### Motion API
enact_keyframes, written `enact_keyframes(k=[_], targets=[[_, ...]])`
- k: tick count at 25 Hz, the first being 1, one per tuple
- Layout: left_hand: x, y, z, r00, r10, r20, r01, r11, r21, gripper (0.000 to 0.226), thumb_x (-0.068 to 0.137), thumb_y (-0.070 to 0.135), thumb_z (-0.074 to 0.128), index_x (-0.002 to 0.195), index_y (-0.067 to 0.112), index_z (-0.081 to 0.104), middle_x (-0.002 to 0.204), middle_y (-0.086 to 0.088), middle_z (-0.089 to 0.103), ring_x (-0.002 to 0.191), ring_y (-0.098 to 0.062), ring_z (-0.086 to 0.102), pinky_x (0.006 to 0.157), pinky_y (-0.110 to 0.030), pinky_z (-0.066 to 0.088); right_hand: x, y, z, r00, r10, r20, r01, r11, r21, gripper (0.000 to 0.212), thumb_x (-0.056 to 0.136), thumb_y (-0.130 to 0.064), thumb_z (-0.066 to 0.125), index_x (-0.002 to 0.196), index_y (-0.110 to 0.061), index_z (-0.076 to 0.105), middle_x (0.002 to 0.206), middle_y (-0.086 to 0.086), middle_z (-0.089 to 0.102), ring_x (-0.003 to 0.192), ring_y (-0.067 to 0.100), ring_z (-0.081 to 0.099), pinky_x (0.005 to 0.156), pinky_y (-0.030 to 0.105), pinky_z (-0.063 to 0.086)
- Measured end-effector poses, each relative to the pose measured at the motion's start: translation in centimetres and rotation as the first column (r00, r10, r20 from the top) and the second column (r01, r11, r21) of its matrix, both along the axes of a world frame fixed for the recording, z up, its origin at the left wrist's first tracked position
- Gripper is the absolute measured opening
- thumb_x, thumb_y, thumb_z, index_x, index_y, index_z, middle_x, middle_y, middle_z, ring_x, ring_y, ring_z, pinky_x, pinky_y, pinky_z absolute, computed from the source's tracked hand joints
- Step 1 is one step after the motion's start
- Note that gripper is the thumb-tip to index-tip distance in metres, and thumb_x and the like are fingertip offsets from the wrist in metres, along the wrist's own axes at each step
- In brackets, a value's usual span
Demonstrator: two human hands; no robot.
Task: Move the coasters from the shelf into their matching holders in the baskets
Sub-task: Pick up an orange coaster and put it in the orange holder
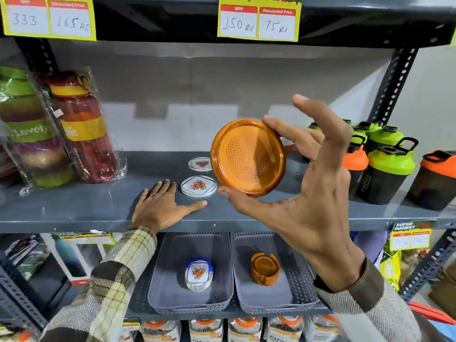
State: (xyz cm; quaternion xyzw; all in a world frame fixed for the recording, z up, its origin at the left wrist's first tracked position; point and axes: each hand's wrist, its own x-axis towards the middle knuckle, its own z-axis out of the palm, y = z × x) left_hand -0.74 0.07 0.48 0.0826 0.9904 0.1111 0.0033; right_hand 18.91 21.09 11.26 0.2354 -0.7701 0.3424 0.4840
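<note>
My right hand (308, 188) holds a round amber coaster (248, 156) by its rim, lifted in front of the grey shelf (74, 206). My left hand (160, 206) lies flat on the shelf, fingers spread, just left of a white floral coaster (198, 186). A second white floral coaster (200, 164) lies behind it. On the shelf below stand two grey baskets. The left basket (167, 280) contains a blue holder with floral coasters (198, 274). The right basket (291, 287) contains an amber holder (265, 267).
Wrapped bottles (81, 129) stand at the shelf's left. Green and orange shaker bottles (387, 166) crowd its right, close behind my right hand. Price tags (259, 21) hang from the shelf above. Boxed goods (37, 267) sit left of the baskets, jars (204, 329) below.
</note>
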Motion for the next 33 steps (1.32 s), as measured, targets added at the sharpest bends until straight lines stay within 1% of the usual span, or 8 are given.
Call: enact_keyframes(k=[2, 8, 12, 18, 21, 25, 28, 33], targets=[[-0.1, -0.1, -0.2, 1.0, 0.001, -0.004, -0.001, 1.0, 0.013, 0.174, 0.019, 0.111, -0.007, 0.164, 0.018, 0.011, 0.173, 0.001, 0.002, 0.158, -0.014, 0.001, 0.127, -0.044, 0.0, -0.2, 0.3, -0.6, 0.992, 0.014, 0.124, -0.007, 0.999, -0.053, 0.102, 0.061, -0.044, 0.097, 0.138, -0.024, 0.032, 0.133, 0.011, 0.066, 0.117, 0.006, 0.068, 0.097, 0.009, 0.048], [-0.9, -0.4, -1.1, 0.999, 0.016, -0.048, -0.015, 0.999, 0.029, 0.152, 0.044, 0.113, 0.015, 0.164, 0.019, 0.016, 0.173, 0.004, 0.008, 0.158, -0.013, 0.006, 0.127, -0.045, 0.004, 0.7, 2.3, -5.3, 0.855, 0.222, 0.468, -0.111, 0.961, -0.254, 0.075, 0.062, -0.063, 0.088, 0.112, -0.037, 0.04, 0.119, -0.007, 0.077, 0.115, 0.017, 0.07, 0.09, 0.035, 0.058], [-1.0, -0.3, -1.3, 0.997, 0.029, -0.071, -0.026, 0.999, 0.041, 0.15, 0.045, 0.113, 0.019, 0.163, 0.02, 0.02, 0.172, 0.005, 0.011, 0.157, -0.012, 0.008, 0.127, -0.045, 0.006, 1.6, 3.6, -10.6, 0.702, 0.212, 0.68, -0.072, 0.971, -0.228, 0.067, 0.062, -0.072, 0.084, 0.105, -0.034, 0.05, 0.109, -0.012, 0.077, 0.102, 0.011, 0.072, 0.081, 0.025, 0.059], [-1.2, -0.3, -1.4, 0.993, 0.037, -0.108, -0.031, 0.998, 0.054, 0.148, 0.046, 0.112, 0.022, 0.162, 0.02, 0.024, 0.172, 0.006, 0.015, 0.157, -0.011, 0.012, 0.127, -0.043, 0.008, -4.2, 6.9, -21.7, 0.468, 0.006, 0.883, 0.153, 0.984, -0.088, 0.057, 0.062, -0.054, 0.093, 0.095, -0.035, 0.05, 0.095, -0.011, 0.076, 0.087, -0.006, 0.07, 0.07, 0.01, 0.053], [-1.3, -0.3, -1.4, 0.99, 0.044, -0.136, -0.036, 0.998, 0.06, 0.146, 0.046, 0.112, 0.024, 0.16, 0.021, 0.029, 0.171, 0.005, 0.02, 0.156, -0.013, 0.016, 0.127, -0.045, 0.012, -8.3, 9.0, -26.9, 0.391, -0.068, 0.918, 0.264, 0.964, -0.042, 0.064, 0.063, -0.038, 0.099, 0.105, -0.026, 0.051, 0.09, -0.02, 0.068, 0.082, -0.003, 0.07, 0.076, 0.014, 0.051], [-1.6, -0.3, -1.4, 0.988, 0.047, -0.147, -0.038, 0.997, 0.063, 0.145, 0.045, 0.112, 0.025, 0.16, 0.023, 0.031, 0.17, 0.006, 0.022, 0.156, -0.014, 0.018, 0.125, -0.046, 0.013, -13.3, 11.4, -32.5, 0.282, -0.249, 0.927, 0.357, 0.924, 0.14, 0.086, 0.063, -0.037, 0.098, 0.13, -0.016, 0.049, 0.111, 0.005, 0.069, 0.108, 0.034, 0.068, 0.087, 0.034, 0.053], [-1.5, -0.3, -1.4, 0.987, 0.046, -0.154, -0.036, 0.997, 0.068, 0.145, 0.045, 0.112, 0.025, 0.16, 0.023, 0.031, 0.17, 0.006, 0.021, 0.156, -0.013, 0.017, 0.125, -0.046, 0.013, -15.6, 12.7, -34.8, 0.176, -0.283, 0.943, 0.334, 0.918, 0.213, 0.105, 0.058, -0.045, 0.093, 0.144, -0.027, 0.035, 0.134, 0.019, 0.056, 0.121, 0.043, 0.058, 0.1, 0.044, 0.053], [-1.5, -0.4, -1.4, 0.987, 0.045, -0.156, -0.033, 0.997, 0.075, 0.145, 0.045, 0.112, 0.025, 0.16, 0.023, 0.031, 0.17, 0.007, 0.021, 0.156, -0.013, 0.017, 0.125, -0.045, 0.012, -17.2, 13.6, -37.3, 0.089, -0.286, 0.954, 0.293, 0.923, 0.249, 0.121, 0.052, -0.05, 0.081, 0.155, -0.033, 0.02, 0.132, 0.024, 0.059, 0.119, 0.044, 0.063, 0.098, 0.047, 0.056]])
